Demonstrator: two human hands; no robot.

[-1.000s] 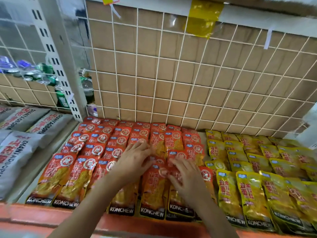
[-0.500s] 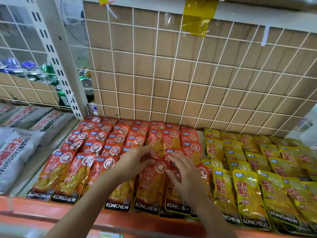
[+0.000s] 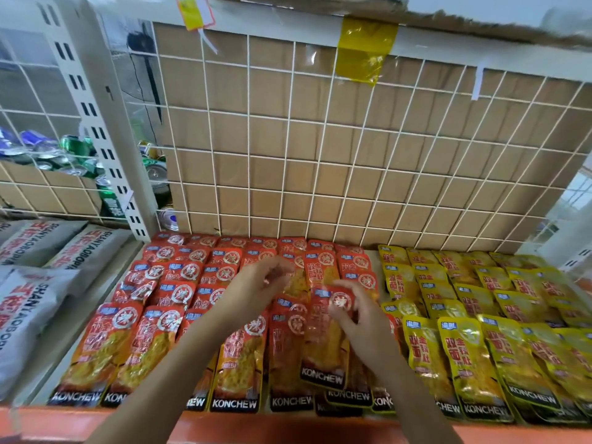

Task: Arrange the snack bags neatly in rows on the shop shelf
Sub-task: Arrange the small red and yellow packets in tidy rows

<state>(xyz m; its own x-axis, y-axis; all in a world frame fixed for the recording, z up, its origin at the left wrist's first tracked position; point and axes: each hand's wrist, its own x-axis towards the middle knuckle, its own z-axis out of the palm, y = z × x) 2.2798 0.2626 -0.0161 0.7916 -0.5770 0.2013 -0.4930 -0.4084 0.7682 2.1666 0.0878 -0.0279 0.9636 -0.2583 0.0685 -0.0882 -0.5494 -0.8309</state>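
Red KONCHEW snack bags [image 3: 153,344] lie in overlapping rows on the left half of the shelf, and yellow KONCHEW bags [image 3: 474,357] fill the right half. My right hand [image 3: 365,322] pinches the upper part of one red bag [image 3: 322,347], which is lifted and tilted above the front row in the middle. My left hand [image 3: 256,288] hovers over the red rows just to its left. It is blurred, its fingers are loosely bent, and it holds nothing.
An orange lip [image 3: 288,427] runs along the shelf's front edge. A white wire grid backed with cardboard [image 3: 320,155] closes the back. Grey snack bags [image 3: 28,302] lie on the neighbouring shelf at left, beyond a white upright post [image 3: 96,123]. Drink cans [image 3: 73,155] sit behind it.
Both hands lay on the middle red bags before. My right hand has now lifted one red bag off the row, and my left hand has risen off the bags.
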